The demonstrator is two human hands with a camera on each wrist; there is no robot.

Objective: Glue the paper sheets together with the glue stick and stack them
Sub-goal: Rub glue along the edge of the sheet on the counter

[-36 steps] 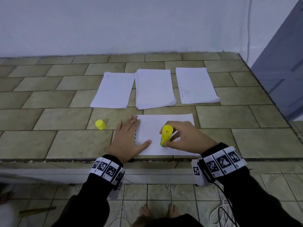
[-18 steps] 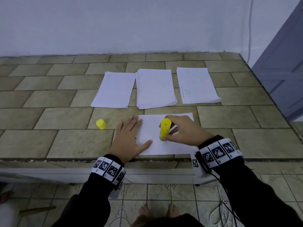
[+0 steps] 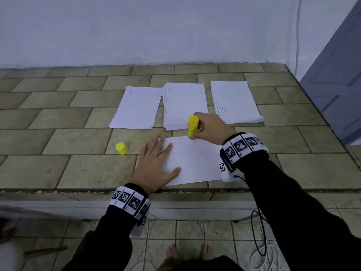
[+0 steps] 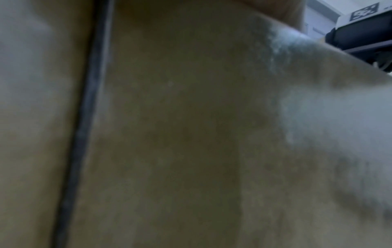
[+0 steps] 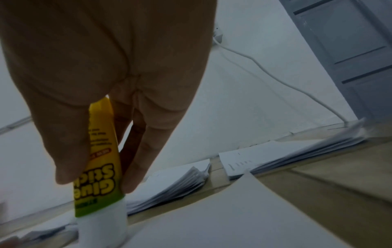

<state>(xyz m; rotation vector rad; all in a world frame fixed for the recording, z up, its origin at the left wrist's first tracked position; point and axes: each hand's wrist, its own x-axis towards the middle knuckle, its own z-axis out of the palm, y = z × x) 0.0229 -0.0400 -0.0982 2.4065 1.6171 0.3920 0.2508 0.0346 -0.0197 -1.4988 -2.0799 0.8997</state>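
The left hand (image 3: pixel 156 169) lies flat at the white paper sheet's (image 3: pixel 195 161) nine o'clock edge, stopping slips. The right hand (image 3: pixel 212 128) pinches the yellow glue stick (image 3: pixel 193 127), rubbing at twelve o'clock.

Blurry close-up of olive-brown tiled surface (image 4: pixel 169 134) w/ dark grout line (image 4: pixel 84 117) running vertically at left; black-and-white marker band (image 4: pixel 364 13) top right corner.

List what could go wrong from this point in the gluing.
1. The glue stick sits at the far edge of the sheet; a stroke may overrun onto the tiled table.
2. The left hand presses only the sheet's left side, so its right side may shift.
3. The cap may roll.
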